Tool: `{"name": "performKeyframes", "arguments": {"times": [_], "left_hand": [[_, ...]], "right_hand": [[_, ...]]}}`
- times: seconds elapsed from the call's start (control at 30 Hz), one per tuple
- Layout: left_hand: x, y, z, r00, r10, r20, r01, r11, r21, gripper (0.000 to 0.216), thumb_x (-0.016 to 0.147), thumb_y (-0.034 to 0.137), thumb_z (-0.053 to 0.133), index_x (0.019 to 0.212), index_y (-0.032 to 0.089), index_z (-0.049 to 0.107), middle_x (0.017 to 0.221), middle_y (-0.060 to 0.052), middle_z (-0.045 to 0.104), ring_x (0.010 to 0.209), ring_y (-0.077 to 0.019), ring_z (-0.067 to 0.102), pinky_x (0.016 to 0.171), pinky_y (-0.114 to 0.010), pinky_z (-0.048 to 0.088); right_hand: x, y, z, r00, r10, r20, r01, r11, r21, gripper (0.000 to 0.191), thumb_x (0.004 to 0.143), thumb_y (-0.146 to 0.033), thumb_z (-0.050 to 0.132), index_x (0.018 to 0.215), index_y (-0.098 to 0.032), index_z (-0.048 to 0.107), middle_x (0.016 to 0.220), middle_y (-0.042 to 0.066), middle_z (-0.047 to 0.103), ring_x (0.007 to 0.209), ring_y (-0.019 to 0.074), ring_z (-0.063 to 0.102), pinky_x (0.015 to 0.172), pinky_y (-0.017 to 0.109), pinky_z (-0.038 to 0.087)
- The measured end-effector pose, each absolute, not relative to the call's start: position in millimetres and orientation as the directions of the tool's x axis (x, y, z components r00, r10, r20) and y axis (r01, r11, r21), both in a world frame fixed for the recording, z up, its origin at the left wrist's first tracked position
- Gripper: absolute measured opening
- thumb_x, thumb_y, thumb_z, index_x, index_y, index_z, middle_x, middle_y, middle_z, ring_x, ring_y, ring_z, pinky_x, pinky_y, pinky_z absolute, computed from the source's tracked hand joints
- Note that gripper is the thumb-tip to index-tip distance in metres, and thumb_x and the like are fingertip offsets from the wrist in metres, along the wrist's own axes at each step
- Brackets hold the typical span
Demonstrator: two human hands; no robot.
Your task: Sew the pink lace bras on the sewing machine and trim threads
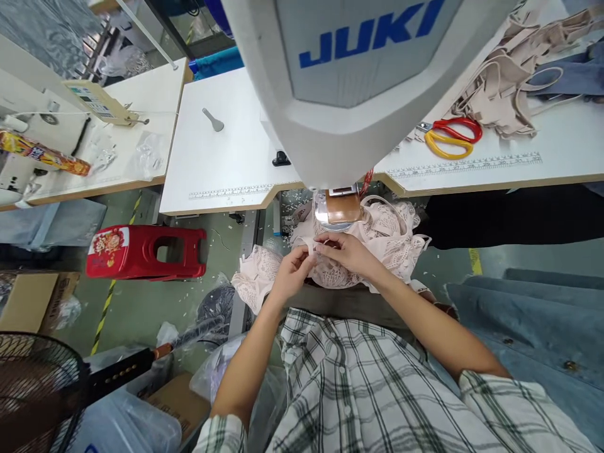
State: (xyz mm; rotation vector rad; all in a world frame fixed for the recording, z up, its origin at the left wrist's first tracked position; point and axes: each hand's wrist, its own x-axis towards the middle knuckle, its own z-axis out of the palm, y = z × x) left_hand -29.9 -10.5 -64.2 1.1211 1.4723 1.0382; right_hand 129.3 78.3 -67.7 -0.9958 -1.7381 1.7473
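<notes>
Pale pink lace bras [382,242] lie bunched on my lap, below the head of a white JUKI sewing machine [330,132]. Another part of the lace [257,274] spreads out to the left. My left hand [296,267] pinches a narrow, light edge of a bra between thumb and fingers. Close beside it, touching or nearly so, my right hand [346,253] grips the same edge with its fingertips. The exact piece between the fingertips is small and partly hidden. Just above my hands sits a brown and metal plate [340,207] on the machine.
Red and yellow scissors [453,138] lie on the white table [221,163], near a heap of beige straps [500,94]. A grey tool [213,119] lies at left. A red stool [146,251] and a fan [38,390] stand to the left.
</notes>
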Motion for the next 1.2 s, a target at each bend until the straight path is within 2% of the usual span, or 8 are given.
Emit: {"name": "performKeyframes", "arguments": {"times": [0.1,0.43,0.6,0.73,0.8,0.97,1.07,1.2], "left_hand": [[-28,-7,-61,-0.154,0.967,-0.204,0.191,0.232,0.954,0.049,0.088,0.065,0.053,0.083,0.017,0.063,0.068,0.001,0.054,0.067,-0.0151,0.049,0.065,-0.027,0.044],[-23,-3,-54,-0.166,0.960,-0.227,0.237,0.262,0.935,0.050,0.086,0.067,0.053,0.069,0.020,0.049,0.061,0.004,0.037,0.061,-0.0127,0.035,0.060,-0.025,0.034],[-22,-1,-54,-0.169,0.958,-0.232,0.259,0.270,0.927,0.051,0.086,0.066,0.054,0.067,0.020,0.047,0.061,0.005,0.037,0.060,-0.0122,0.035,0.058,-0.024,0.032],[-19,-2,-47,-0.126,0.974,-0.186,0.251,0.213,0.944,0.053,0.087,0.069,0.052,0.070,0.019,0.054,0.060,0.004,0.043,0.060,-0.0132,0.040,0.058,-0.024,0.035],[-18,-3,-46,-0.151,0.964,-0.219,0.282,0.255,0.925,0.057,0.083,0.074,0.053,0.074,0.018,0.058,0.065,0.001,0.054,0.066,-0.0162,0.050,0.061,-0.025,0.041],[-17,-15,-41,-0.315,0.896,-0.312,0.122,0.364,0.923,0.067,0.062,0.085,0.065,0.071,0.018,0.063,0.067,-0.002,0.064,0.071,-0.0219,0.062,0.060,-0.027,0.049],[-17,-23,-33,-0.455,0.803,-0.384,-0.138,0.363,0.922,0.072,0.049,0.082,0.076,0.081,0.018,0.069,0.078,-0.006,0.072,0.077,-0.0250,0.068,0.062,-0.027,0.054],[-21,-18,-24,-0.483,0.736,-0.475,-0.364,0.324,0.873,0.061,0.058,0.073,0.079,0.090,0.021,0.073,0.087,-0.007,0.076,0.080,-0.0260,0.072,0.065,-0.030,0.057]], "right_hand": [[129,78,-67,-0.615,0.773,-0.152,0.149,-0.076,-0.986,0.028,0.082,-0.043,0.065,0.095,-0.019,0.072,0.092,0.005,0.072,0.088,0.0201,0.067,0.077,0.034,0.053],[124,80,-55,-0.619,0.770,-0.154,0.133,-0.090,-0.987,0.019,0.086,-0.036,0.057,0.075,-0.022,0.063,0.072,0.000,0.064,0.080,0.0195,0.065,0.072,0.031,0.048],[119,83,-62,-0.651,0.746,-0.143,0.156,-0.053,-0.986,0.024,0.088,-0.030,0.054,0.067,-0.020,0.058,0.066,-0.001,0.062,0.069,0.0160,0.061,0.069,0.029,0.045],[126,82,-64,-0.596,0.795,-0.113,0.200,0.011,-0.980,0.032,0.097,-0.036,0.046,0.079,-0.018,0.065,0.084,0.004,0.071,0.083,0.0189,0.065,0.075,0.030,0.049],[137,81,-62,-0.607,0.792,-0.068,0.252,0.111,-0.961,0.027,0.095,-0.040,0.055,0.087,-0.018,0.069,0.093,0.006,0.073,0.090,0.0204,0.066,0.080,0.031,0.050],[179,66,-52,-0.787,0.605,-0.116,0.508,0.530,-0.679,0.057,0.078,-0.050,0.075,0.120,-0.014,0.067,0.115,0.015,0.071,0.104,0.0281,0.065,0.088,0.035,0.050],[203,52,-50,-0.775,0.599,-0.199,0.609,0.627,-0.486,0.045,0.080,-0.050,0.072,0.104,-0.011,0.072,0.105,0.016,0.072,0.098,0.0288,0.067,0.080,0.035,0.049],[227,47,-46,-0.800,0.560,-0.218,0.592,0.675,-0.439,0.024,0.082,-0.039,0.072,0.087,-0.016,0.074,0.086,0.009,0.075,0.083,0.0241,0.068,0.077,0.033,0.048]]}}
